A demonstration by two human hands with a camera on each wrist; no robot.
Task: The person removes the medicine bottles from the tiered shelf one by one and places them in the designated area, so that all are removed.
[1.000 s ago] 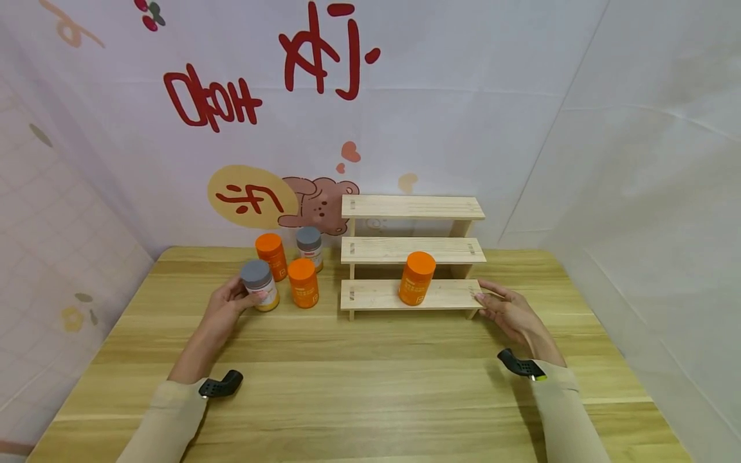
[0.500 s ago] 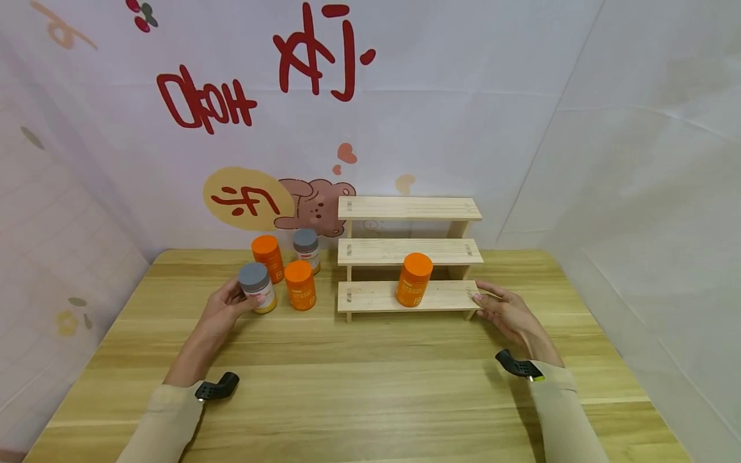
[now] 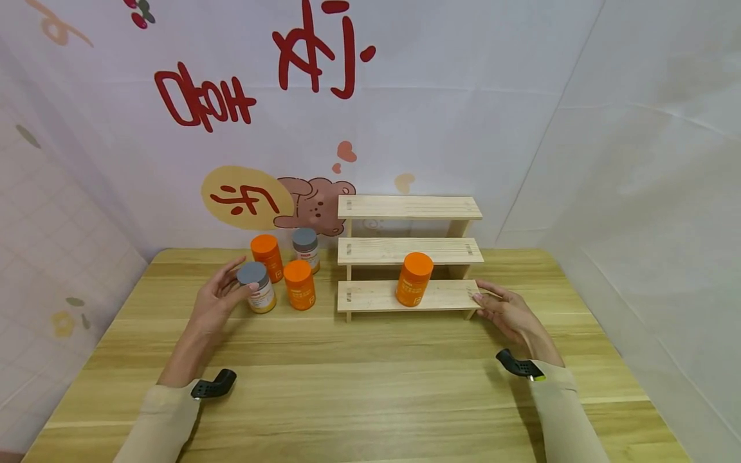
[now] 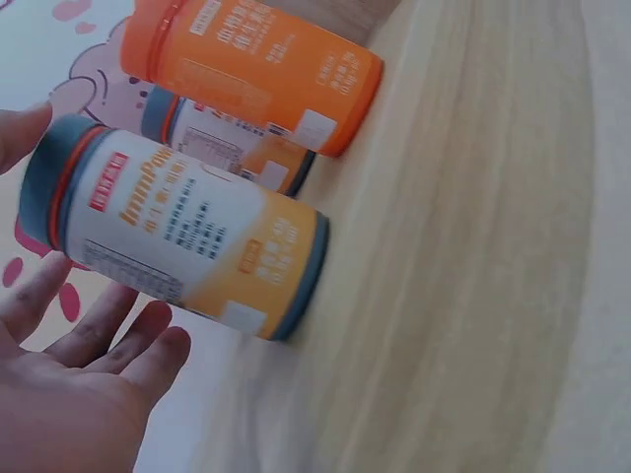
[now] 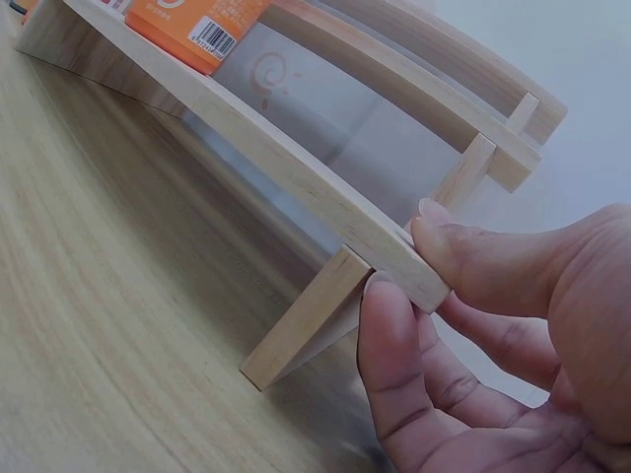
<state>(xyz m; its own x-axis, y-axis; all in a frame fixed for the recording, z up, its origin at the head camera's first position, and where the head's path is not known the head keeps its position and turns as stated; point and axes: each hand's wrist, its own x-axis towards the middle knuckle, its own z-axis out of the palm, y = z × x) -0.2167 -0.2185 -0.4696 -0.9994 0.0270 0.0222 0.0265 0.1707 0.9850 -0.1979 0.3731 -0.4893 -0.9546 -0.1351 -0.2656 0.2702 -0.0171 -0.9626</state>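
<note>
In the head view, my left hand is beside a white-and-yellow jar with a grey lid, which stands upright on the table. The left wrist view shows its fingers spread apart below the jar and the thumb near the lid; whether the thumb touches cannot be told. My right hand pinches the right end of the lowest step of a three-step wooden display shelf between thumb and index finger. An orange jar stands on that lowest step, right of its middle.
Close to the left hand stand an orange jar, a second orange jar behind it, and another grey-lidded jar. A printed cloth backdrop rises behind the wooden table.
The left fingers have loosened and spread away from the grey-lidded jar, which stays in place. The right hand keeps its pinch on the shelf. The head view has shifted slightly.
</note>
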